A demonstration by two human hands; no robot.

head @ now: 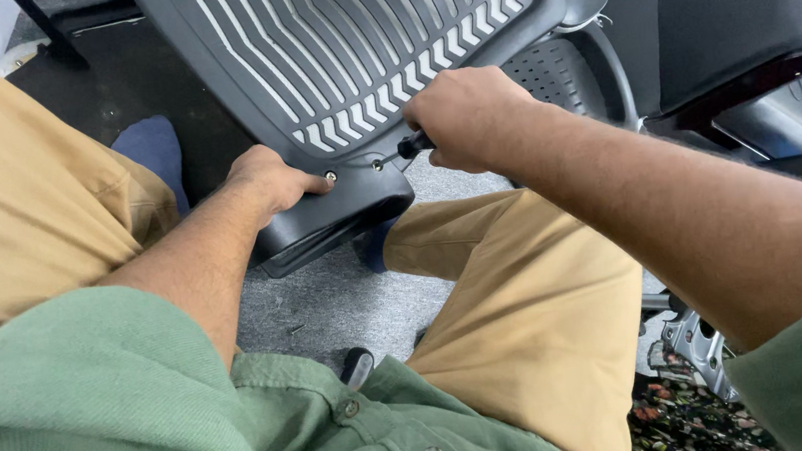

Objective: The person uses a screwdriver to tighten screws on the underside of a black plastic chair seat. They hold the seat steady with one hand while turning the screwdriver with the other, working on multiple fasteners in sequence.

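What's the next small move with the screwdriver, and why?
Probably turn the screwdriver in place. Its tip sits at the right screw in the chair back's lower edge, the right hand grips the handle, and the left hand braces the edge beside the other screw.

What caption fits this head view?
Right hand drives a screwdriver into a grey chair back; left hand steadies it.

chair back (349,30) grey, white chevrons | trousers (529,291) tan | shirt (91,422) green
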